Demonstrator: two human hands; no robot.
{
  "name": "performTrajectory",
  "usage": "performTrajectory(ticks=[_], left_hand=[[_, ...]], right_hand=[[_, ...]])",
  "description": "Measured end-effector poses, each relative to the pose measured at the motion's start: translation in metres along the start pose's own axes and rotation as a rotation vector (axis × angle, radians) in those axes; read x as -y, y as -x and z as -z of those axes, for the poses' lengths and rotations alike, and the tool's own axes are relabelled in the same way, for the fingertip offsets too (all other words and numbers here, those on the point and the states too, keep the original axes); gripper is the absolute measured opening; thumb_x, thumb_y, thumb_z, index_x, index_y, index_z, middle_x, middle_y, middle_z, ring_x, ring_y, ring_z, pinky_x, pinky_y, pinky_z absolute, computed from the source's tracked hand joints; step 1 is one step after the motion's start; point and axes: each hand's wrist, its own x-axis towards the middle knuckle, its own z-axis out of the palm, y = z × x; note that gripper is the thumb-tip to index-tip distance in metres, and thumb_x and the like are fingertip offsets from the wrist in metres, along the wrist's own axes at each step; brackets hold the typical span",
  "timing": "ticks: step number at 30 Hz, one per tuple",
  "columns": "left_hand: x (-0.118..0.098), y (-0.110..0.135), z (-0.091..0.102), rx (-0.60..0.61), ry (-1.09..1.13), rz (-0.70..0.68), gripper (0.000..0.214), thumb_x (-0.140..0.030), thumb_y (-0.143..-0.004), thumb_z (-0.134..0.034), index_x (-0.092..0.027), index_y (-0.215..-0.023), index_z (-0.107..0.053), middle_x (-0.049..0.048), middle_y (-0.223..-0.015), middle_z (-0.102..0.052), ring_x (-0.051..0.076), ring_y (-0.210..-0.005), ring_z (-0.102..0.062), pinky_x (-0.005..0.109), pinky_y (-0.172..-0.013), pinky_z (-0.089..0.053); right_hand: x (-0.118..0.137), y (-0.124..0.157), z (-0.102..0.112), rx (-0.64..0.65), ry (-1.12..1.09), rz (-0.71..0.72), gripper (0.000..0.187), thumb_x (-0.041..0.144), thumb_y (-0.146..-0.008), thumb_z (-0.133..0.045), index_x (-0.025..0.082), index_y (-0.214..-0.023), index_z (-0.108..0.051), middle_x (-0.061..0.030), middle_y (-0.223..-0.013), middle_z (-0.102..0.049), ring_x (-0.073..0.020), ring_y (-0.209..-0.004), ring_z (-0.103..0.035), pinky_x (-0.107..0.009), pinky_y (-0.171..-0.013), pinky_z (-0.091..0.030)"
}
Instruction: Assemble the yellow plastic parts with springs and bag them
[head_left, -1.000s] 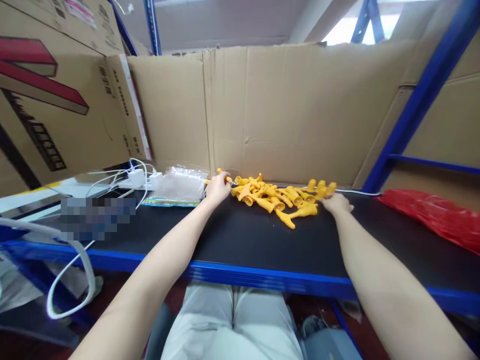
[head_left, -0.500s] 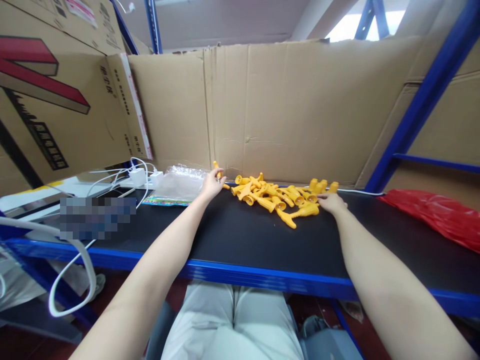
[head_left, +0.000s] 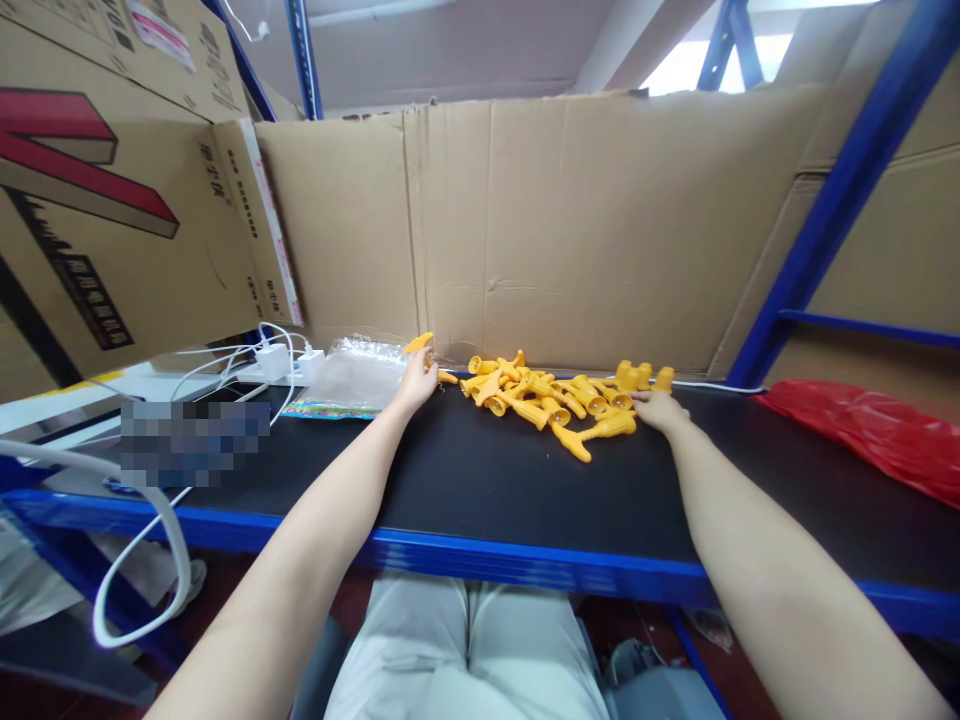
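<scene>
"Where's the yellow piece (head_left: 418, 342)?"

"In the left hand (head_left: 418, 382) — fingers closed around it, the visible part jutting above them, its right end tipped higher."

"And the pile (head_left: 525, 390)?"

"On the black table (head_left: 495, 490), between the hands, rightward of the left fingers. The right hand (head_left: 660, 410) is nearer, fingertips at its right end — whether they're gripping, I can't tell."

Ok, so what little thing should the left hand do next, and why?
I think the left hand could lay its held yellow piece down on the black tabletop, because that piece pokes up above the hand, while a second yellow piece already lies right beside it.
</scene>
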Motion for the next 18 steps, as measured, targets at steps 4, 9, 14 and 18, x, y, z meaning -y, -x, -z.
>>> performTrajectory(ticks=[4, 9, 14, 18], left_hand=[[-0.003, 0.004, -0.003, 0.008, -0.094, -0.086, 0.049, -0.006, -0.074, -0.049, -0.016, -0.122, -0.051, 0.0126, -0.117, -0.048, 0.021, -0.101, -0.056, 0.035, -0.092, -0.046], [-0.006, 0.011, -0.006, 0.125, -0.332, -0.092, 0.047, -0.007, -0.075, -0.046, -0.016, -0.12, -0.055, 0.0122, -0.112, -0.052, 0.023, -0.108, -0.053, 0.035, -0.097, -0.041], [-0.002, 0.017, -0.007, 0.304, -0.657, 0.043, 0.051, -0.011, -0.069, -0.053, -0.017, -0.12, -0.055, 0.0164, -0.123, -0.049, 0.033, -0.12, -0.041, 0.043, -0.099, -0.036], [0.001, 0.017, -0.006, 0.322, -0.713, 0.073, 0.054, -0.011, -0.068, -0.054, -0.016, -0.121, -0.054, 0.0164, -0.125, -0.049, 0.032, -0.121, -0.041, 0.04, -0.099, -0.036]], right_hand=[[-0.001, 0.0, 0.0, 0.001, 0.0, 0.012, 0.039, 0.033, -0.084, -0.044, 0.024, -0.118, -0.061, -0.0076, -0.127, -0.055, -0.0256, -0.119, -0.048, -0.042, -0.1, -0.034], [0.0, 0.001, 0.0, -0.005, -0.004, 0.013, 0.038, 0.034, -0.085, -0.044, 0.024, -0.116, -0.062, -0.0076, -0.124, -0.057, -0.0258, -0.117, -0.05, -0.045, -0.098, -0.036], [0.001, 0.002, 0.0, 0.008, 0.003, -0.001, 0.038, 0.034, -0.085, -0.044, 0.025, -0.117, -0.061, -0.0061, -0.126, -0.056, -0.0255, -0.119, -0.048, -0.043, -0.101, -0.033], [0.0, 0.0, 0.0, 0.008, 0.0, -0.003, 0.037, 0.033, -0.084, -0.045, 0.025, -0.116, -0.062, -0.0067, -0.125, -0.056, -0.0257, -0.117, -0.049, -0.045, -0.1, -0.034]])
